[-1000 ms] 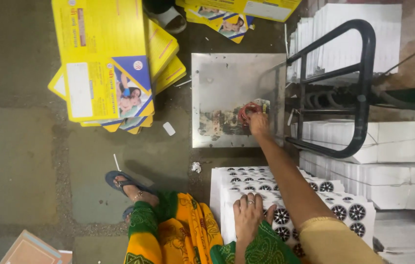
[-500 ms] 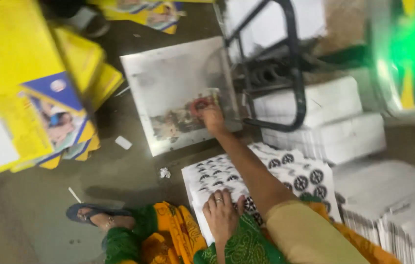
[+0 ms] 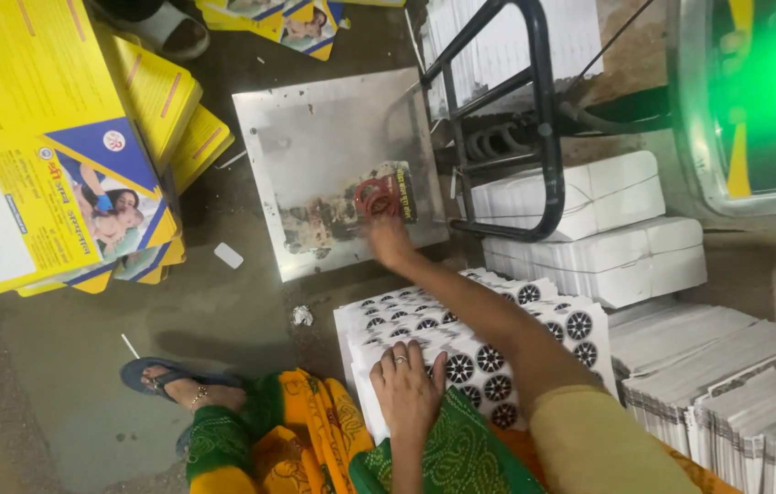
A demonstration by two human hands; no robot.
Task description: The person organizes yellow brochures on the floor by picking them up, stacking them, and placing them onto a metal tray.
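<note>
On the far left I see yellow flat boxes [image 3: 49, 155] piled on the floor, well apart from both hands. My left hand [image 3: 409, 389] lies flat with fingers spread on the stack of white sheets with black round patterns [image 3: 461, 348], pressing it down and pinching nothing. Up past that hand lies the grey metal plate [image 3: 333, 137]. My right hand [image 3: 388, 240] reaches onto its near edge. Just beyond the fingertips sits a small dark packet with red rings [image 3: 386, 195]; I cannot tell if the fingers touch or pinch it. Right of this hand stand a black metal frame [image 3: 544, 119], white bundles [image 3: 608, 220], and a green-lit scale [image 3: 754, 101].
</note>
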